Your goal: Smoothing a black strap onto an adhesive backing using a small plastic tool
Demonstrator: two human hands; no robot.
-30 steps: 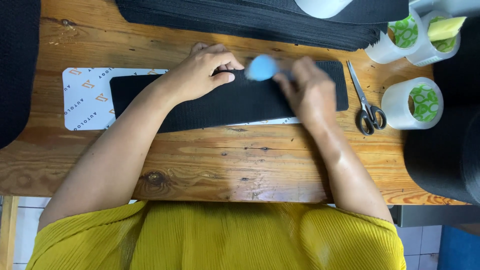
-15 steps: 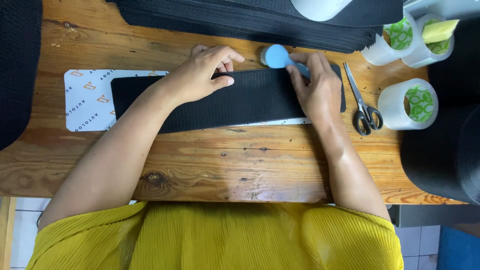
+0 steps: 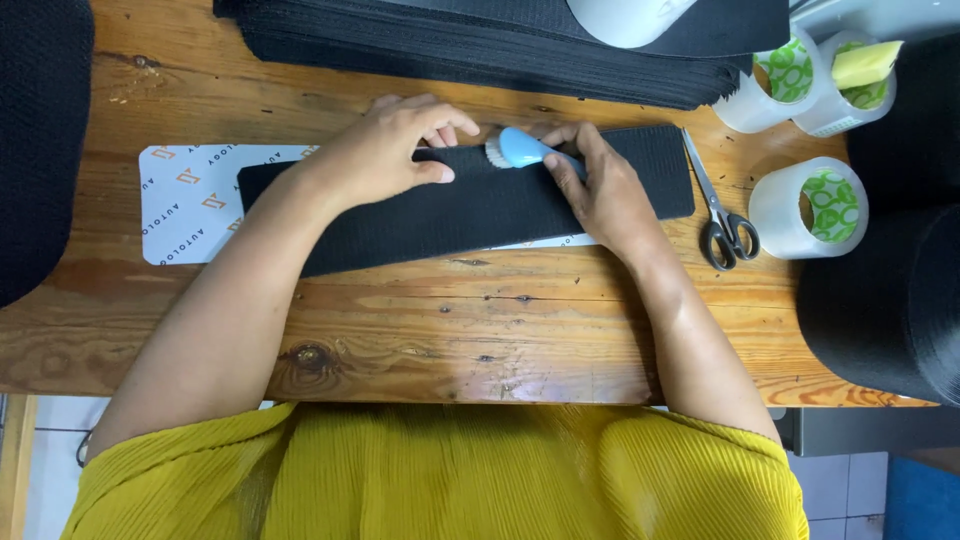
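Since a second ago, blue brush [image 3: 522, 148] sliding left along black strip's [image 3: 480, 205] top edge; right hand [image 3: 600, 190] gripping handle, left hand [image 3: 385, 150] pressing flat, fingers spread. Brushing step; next stroke needing steady hold-down.

Knotty wooden table [image 3: 420, 340] over pale tiled floor [image 3: 40, 470], evenly lit.

A ribbed mustard-yellow top [image 3: 440, 470], with both forearms bare.
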